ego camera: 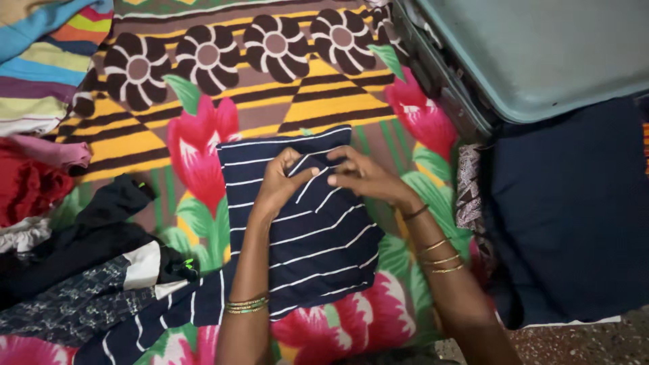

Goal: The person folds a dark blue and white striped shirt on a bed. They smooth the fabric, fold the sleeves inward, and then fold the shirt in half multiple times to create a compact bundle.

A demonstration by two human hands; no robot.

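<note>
Clothes pile [61,257] crowding left, suitcase [534,54] blocking right, floral blanket [270,94] open ahead

Bare forearms, gold bangles (several per wrist), no sleeves

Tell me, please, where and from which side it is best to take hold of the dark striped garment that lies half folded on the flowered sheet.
Probably at the folded upper edge of the striped garment, coming from above. The left hand and right hand already pinch there, where the layers are doubled. The lower part trails loose toward the clothes pile, so it would sag.
</note>
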